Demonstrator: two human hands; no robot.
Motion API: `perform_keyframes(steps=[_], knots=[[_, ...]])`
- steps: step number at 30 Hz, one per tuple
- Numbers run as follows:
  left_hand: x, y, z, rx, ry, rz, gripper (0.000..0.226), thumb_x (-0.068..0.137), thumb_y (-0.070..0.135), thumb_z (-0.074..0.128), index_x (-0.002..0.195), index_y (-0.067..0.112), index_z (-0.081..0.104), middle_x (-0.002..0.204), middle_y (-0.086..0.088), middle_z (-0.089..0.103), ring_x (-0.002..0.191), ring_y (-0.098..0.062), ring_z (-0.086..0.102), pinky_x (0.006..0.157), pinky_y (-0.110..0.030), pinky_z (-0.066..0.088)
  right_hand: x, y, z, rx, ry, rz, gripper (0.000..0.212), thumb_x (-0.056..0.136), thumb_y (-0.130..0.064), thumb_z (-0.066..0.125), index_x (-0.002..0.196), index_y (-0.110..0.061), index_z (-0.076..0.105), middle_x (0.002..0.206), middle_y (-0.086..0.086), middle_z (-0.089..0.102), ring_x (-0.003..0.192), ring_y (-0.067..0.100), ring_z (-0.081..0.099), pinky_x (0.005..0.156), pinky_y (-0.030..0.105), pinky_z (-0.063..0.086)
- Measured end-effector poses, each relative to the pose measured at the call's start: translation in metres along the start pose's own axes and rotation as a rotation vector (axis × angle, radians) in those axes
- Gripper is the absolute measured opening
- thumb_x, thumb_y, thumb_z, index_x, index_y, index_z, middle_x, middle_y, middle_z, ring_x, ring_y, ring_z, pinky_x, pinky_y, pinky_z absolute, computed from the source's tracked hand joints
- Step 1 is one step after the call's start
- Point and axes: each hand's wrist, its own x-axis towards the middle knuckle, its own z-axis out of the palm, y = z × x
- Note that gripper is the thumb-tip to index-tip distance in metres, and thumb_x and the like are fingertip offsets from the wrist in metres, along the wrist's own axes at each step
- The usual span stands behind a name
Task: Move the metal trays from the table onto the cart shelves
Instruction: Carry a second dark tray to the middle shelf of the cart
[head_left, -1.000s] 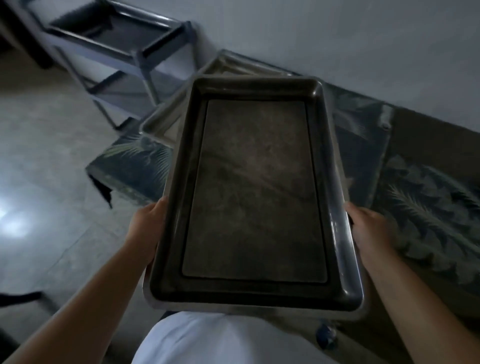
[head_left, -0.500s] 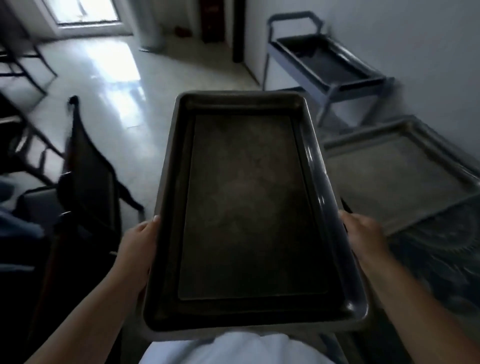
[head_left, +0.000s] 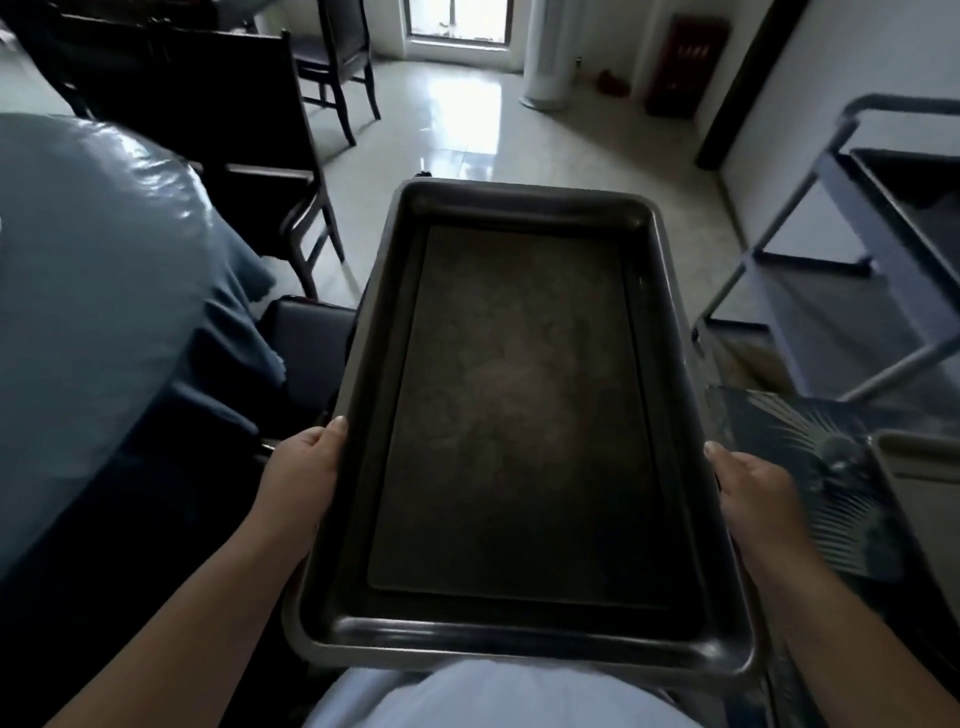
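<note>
head view, only one here: a dark rectangular metal tray with a raised rim is held out flat in front of the person, up in the air and lengthwise away from them, its near end just above a white garment at the bottom edge. the left hand grips the tray's left long edge, thumb lying on top of the rim and the other fingers tucked under where you can't see them. the right hand does the same on the right long edge, thumb on the rim, rest hidden underneath. the tray looks empty, just a dull mottled bottom.

off to the right is a grey metal cart with open shelves, well apart from the tray, standing against a pale wall. bottom right there's a table with a dark leaf-print cloth, and what's probably a second light metal tray sits on it, mostly cut off by the frame. left side has a blue shiny-covered round table and dark wooden chairs on a glossy tiled floor.
</note>
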Motion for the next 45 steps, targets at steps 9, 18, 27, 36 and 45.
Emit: perform_keyframes(steps=[9,18,27,36,45], knots=[[0.055,0.031,0.038,0.056,-0.023,-0.007,0.046,0.101,0.04,0.05,0.082,0.005,0.071,0.078,-0.021,0.073,0.069,-0.033,0.069,0.065,-0.043,0.057,0.069,-0.013,0.016,-0.043,-0.002,-0.034,0.054,0.094,-0.038,0.055,0.067,0.009,0.061,0.067,0.028,0.062,0.065,0.041,0.061,0.065,0.041,0.049],[0.152,0.107,0.123,0.065,-0.017,-0.005,0.044,0.096,0.051,0.054,0.078,0.015,0.071,0.072,-0.016,0.071,0.057,-0.022,0.07,0.051,-0.036,0.057,0.226,-0.049,0.025,0.009,-0.016,-0.032,0.053,0.094,-0.035,0.056,0.064,0.009,0.059,0.058,0.025,0.056,0.056,0.031,0.054,0.054,0.032,0.039],[0.227,0.172,0.212,0.086,-0.074,-0.042,0.041,0.099,0.045,0.052,0.084,0.012,0.071,0.068,-0.004,0.074,0.058,-0.018,0.071,0.049,-0.03,0.052,0.347,-0.065,0.009,-0.033,-0.052,0.004,0.054,0.096,-0.036,0.054,0.07,0.011,0.061,0.071,0.031,0.062,0.065,0.041,0.058,0.055,0.031,0.038],[0.397,0.241,0.319,0.169,-0.152,0.024,0.038,0.097,0.047,0.055,0.075,0.026,0.078,0.071,-0.01,0.076,0.071,-0.029,0.073,0.069,-0.044,0.059,0.465,-0.085,0.03,0.063,0.095,0.193,0.055,0.095,-0.033,0.055,0.068,0.015,0.052,0.057,0.016,0.049,0.053,0.025,0.047,0.052,0.031,0.035],[0.566,0.363,0.436,0.482,-0.356,0.259,0.042,0.096,0.05,0.052,0.066,0.032,0.075,0.063,0.006,0.074,0.065,-0.023,0.071,0.063,-0.041,0.057,0.55,-0.114,0.066,0.101,0.403,0.436,0.045,0.093,-0.036,0.056,0.056,-0.013,0.043,0.052,0.005,0.036,0.046,0.015,0.034,0.048,0.031,0.027]])
